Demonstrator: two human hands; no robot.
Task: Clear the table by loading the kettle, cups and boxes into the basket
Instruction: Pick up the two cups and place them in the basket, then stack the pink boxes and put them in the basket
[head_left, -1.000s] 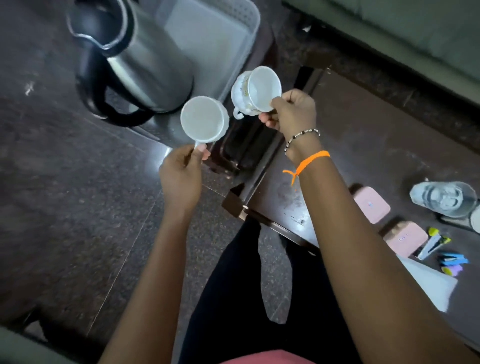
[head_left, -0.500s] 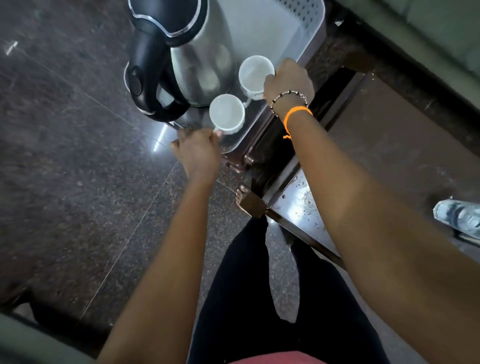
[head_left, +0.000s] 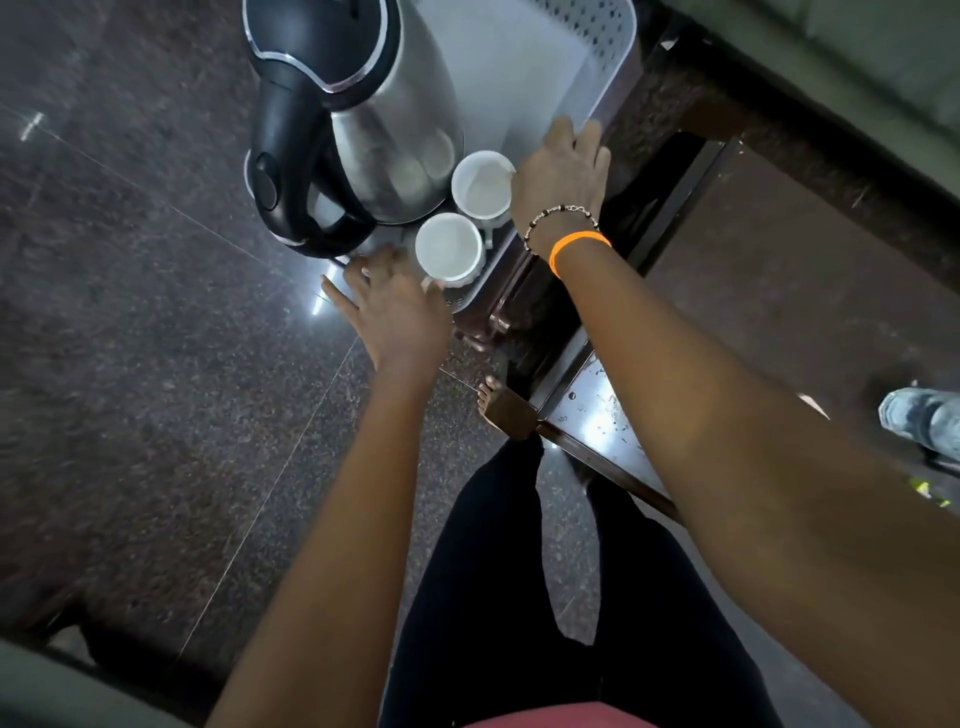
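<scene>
The left hand sits with fingers spread and slack against the near cup, its grip apart, holding nothing. The right hand is likewise loose, fingers splayed beside the far cup and over the basket wall; whether it touches that cup I cannot tell. Both cups stand upright inside the basket, touching or nearly so, just beyond the left grip. Past them, tight against both, stands the kettle, its black handle toward the left hand.

By my reading the kettle and these two cups are loaded, and the boxes are left: none shows in the basket. The rest of the basket, beyond the right grip, looks bare, so room remains.

Behind the right arm lies the dark worktop, with a crumpled clear bottle at its far right edge. Nothing blocks the way back.
</scene>
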